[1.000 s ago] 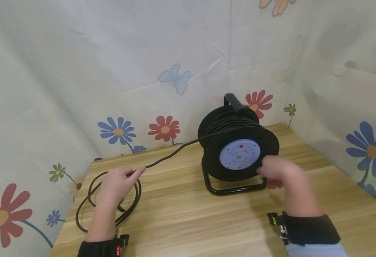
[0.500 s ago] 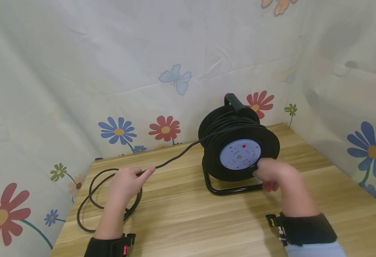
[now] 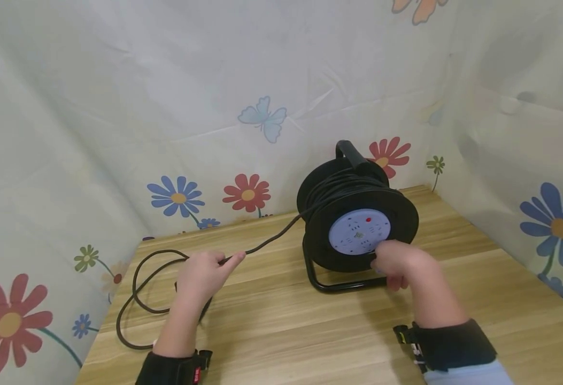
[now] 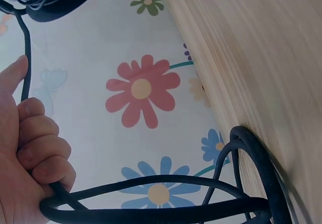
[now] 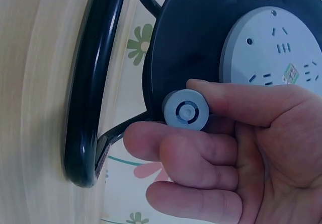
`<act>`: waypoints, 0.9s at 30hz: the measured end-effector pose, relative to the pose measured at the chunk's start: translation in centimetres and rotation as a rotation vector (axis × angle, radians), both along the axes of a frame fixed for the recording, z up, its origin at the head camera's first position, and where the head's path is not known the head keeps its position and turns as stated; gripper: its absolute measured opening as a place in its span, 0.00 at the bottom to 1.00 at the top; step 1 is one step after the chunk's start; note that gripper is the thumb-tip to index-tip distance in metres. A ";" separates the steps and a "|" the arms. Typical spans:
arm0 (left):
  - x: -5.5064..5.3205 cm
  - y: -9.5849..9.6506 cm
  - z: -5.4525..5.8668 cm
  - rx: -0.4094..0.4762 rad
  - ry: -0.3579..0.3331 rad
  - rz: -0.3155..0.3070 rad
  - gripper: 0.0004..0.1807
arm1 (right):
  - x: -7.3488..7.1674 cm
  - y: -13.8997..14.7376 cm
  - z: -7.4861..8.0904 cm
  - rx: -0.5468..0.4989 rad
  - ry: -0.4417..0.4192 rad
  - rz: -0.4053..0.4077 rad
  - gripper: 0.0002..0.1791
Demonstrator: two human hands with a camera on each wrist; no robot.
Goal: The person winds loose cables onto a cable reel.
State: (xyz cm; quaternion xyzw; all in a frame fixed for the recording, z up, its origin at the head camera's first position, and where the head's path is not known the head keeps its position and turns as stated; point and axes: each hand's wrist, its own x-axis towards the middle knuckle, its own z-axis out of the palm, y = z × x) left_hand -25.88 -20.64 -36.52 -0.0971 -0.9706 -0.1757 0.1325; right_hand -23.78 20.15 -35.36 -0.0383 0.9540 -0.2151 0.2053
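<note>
A black cable reel stands on a tubular frame at the right, with cable wound on its drum and a pale socket panel on its face. My right hand is at the lower rim of that face. In the right wrist view its thumb and index finger pinch a round grey crank knob. My left hand has its fingers curled round the black cable, the thumb lying along it. From there the cable rises to the drum. Behind the left hand, loose cable loops lie on the table.
The wood-grain table carries everything. A flower-printed sheet hangs behind the table and along both sides. The reel's carrying handle sticks up at the top, and its base bar rests on the tabletop.
My left hand has moved rightward toward the reel with the cable. My right hand has swung the knob leftward along the lower rim, and the panel's red spot has turned rightward.
</note>
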 end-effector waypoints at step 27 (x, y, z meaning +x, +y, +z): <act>-0.2 3.8 -0.3 -0.001 -0.033 -0.011 0.39 | 0.0 -3.1 -0.2 0.124 0.063 0.145 0.12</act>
